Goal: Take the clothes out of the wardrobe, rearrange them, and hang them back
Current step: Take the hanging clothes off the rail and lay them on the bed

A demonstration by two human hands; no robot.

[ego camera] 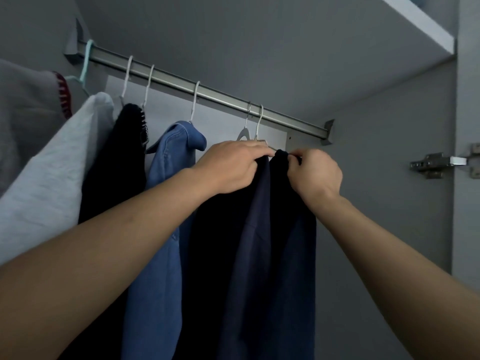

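Note:
A metal rail (223,97) runs across the wardrobe, sloping down to the right. At its right end a navy garment (262,229) hangs from a white hanger (259,120), beside a grey hanger (245,126). My left hand (231,165) grips the top of the navy garment at the hanger's bar. My right hand (315,172) pinches the garment's upper right corner. To the left hang a blue denim shirt (166,193), a black knit garment (117,165), a white garment (52,178) and a grey garment (23,105) with red trim.
The wardrobe's grey back wall (259,35) and right side panel (389,152) close in the space. A metal door hinge (436,163) sits on the right panel. A white shelf edge (420,24) juts out at the top right.

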